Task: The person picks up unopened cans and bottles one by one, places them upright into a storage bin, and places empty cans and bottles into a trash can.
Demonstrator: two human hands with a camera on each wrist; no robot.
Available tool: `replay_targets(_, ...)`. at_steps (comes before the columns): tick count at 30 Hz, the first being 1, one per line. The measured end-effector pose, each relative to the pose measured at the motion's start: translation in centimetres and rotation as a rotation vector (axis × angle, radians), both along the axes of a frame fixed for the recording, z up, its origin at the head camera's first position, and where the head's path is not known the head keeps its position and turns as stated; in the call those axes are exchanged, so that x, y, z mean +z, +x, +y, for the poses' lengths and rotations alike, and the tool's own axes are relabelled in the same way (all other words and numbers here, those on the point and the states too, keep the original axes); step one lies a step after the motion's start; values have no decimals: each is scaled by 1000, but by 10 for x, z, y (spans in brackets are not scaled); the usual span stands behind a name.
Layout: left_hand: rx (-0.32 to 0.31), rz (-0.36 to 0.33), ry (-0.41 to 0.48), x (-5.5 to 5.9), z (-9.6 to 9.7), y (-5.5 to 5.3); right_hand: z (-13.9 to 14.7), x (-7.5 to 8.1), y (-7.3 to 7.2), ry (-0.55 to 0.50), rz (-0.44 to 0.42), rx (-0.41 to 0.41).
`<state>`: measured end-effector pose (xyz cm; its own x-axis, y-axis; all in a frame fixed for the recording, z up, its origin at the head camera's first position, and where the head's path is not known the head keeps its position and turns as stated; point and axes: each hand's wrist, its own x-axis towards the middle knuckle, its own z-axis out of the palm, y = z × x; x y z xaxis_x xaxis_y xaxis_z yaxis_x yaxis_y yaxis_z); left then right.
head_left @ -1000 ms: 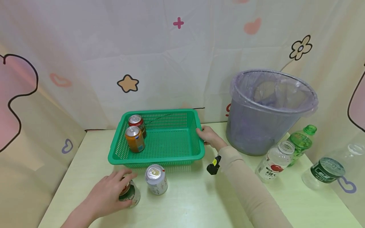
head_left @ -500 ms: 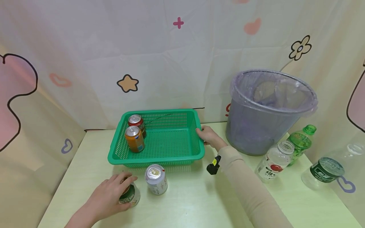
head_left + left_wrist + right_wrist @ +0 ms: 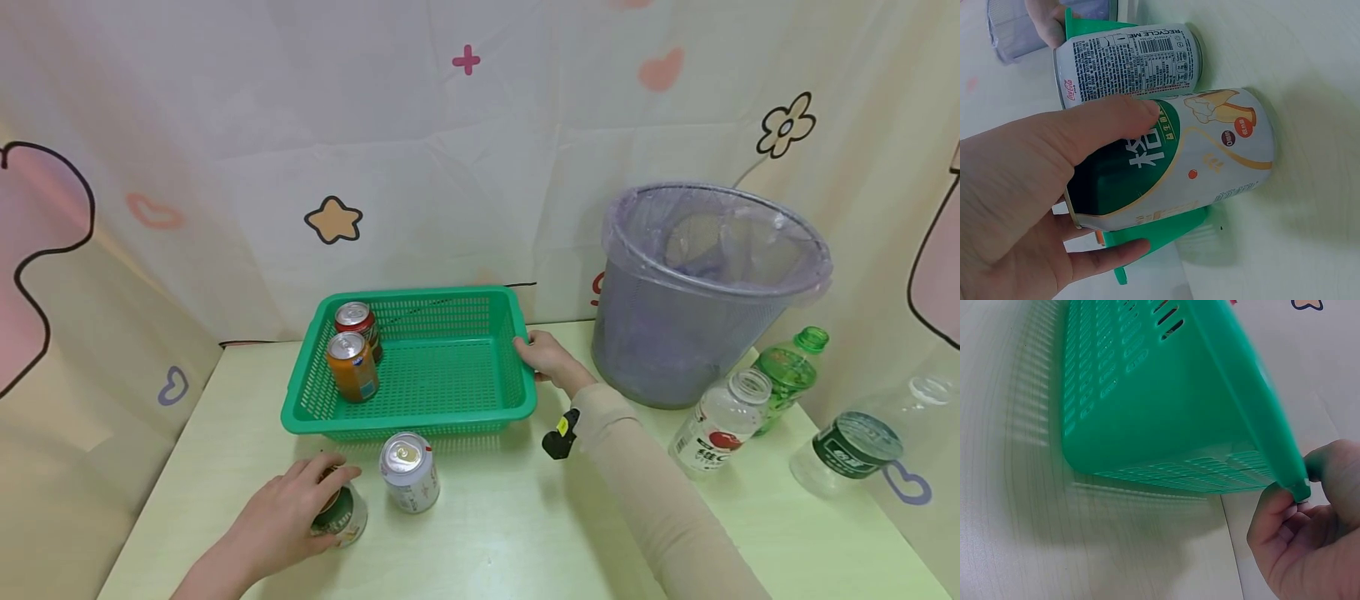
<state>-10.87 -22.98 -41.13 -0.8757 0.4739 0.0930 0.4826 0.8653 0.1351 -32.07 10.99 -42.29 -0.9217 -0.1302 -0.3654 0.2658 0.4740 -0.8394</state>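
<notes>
My left hand (image 3: pixel 281 517) grips a green and white drink can (image 3: pixel 345 517) near its top, the can standing upright on the table. In the left wrist view the thumb lies across the can's green label (image 3: pixel 1129 162), while the other fingers pass partly hidden behind it. Just right of it stands a white can (image 3: pixel 411 479) with Coca-Cola lettering, untouched. My right hand (image 3: pixel 551 358) pinches the right rim of a green plastic basket (image 3: pixel 442 414); the right wrist view shows thumb and fingers on that rim (image 3: pixel 1272 431). Inside the basket's left end are an orange can (image 3: pixel 356 375) and a red can (image 3: pixel 367 321).
A mesh bin (image 3: pixel 660 333) with a purple liner stands at the back right. Before it are a clear bottle (image 3: pixel 712 433), a green bottle (image 3: pixel 787 371) and a larger clear bottle (image 3: pixel 851 450). A printed curtain (image 3: pixel 420 192) hangs behind the table (image 3: pixel 510 533).
The left hand has settled slightly closer around the green and white can, its fingers shifting a little. The right hand and basket stay put; the whole head view shifts very slightly.
</notes>
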Motion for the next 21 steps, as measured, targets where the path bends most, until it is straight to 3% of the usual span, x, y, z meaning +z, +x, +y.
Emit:
replay_targets(6, -33, 26, 10, 1, -1, -1, 0, -1, 0, -3, -2, 2)
replay_targets(21, -53, 8, 3, 4, 0, -2, 0, 2, 2, -5, -4, 2)
